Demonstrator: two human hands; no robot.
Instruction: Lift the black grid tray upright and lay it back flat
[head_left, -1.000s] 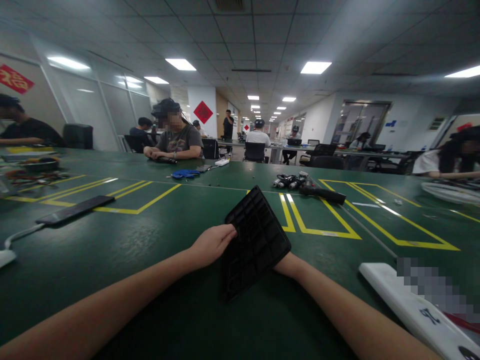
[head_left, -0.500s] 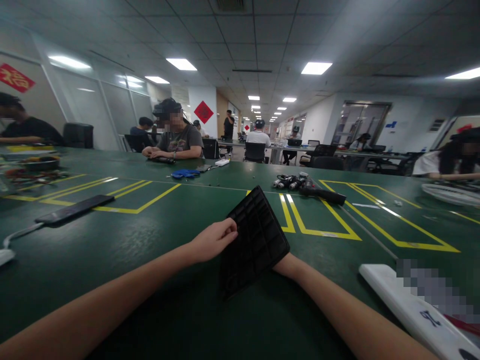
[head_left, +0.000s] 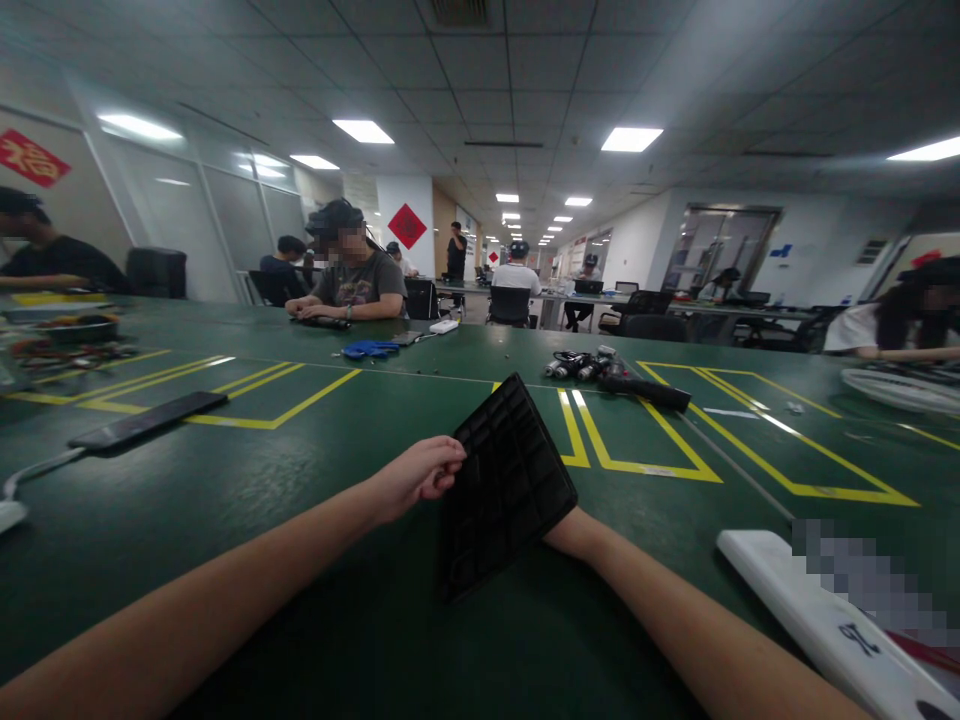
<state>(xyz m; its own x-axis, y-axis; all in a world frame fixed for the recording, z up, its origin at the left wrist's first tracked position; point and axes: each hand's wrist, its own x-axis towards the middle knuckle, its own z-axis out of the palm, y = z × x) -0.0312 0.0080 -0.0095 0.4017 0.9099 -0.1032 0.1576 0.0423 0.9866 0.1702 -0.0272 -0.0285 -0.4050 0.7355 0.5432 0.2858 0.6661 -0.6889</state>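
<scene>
A black compartment tray (head_left: pixel 510 480), its face divided into a grid of cells, is held tilted up above the green table. My right hand (head_left: pixel 571 532) supports it from behind. Only the wrist side shows at the tray's lower right edge; the fingers are hidden behind it. My left hand (head_left: pixel 420 475) is at the tray's left edge with its fingers curled together in a pinch. Whatever may be between those fingertips is too small to make out.
On the green table (head_left: pixel 315 580), a black power bank-like slab (head_left: pixel 150 420) with a white cable lies left. Blue gloves (head_left: pixel 371 349), a cluster of dark metallic parts (head_left: pixel 581 362) and a black handle (head_left: pixel 646 390) lie farther back. A white device (head_left: pixel 817 610) is at right. Several people sit around.
My left hand has shifted slightly left, from over the tray's face to its left edge, with the fingers curled more. The tray and my right hand stay nearly still.
</scene>
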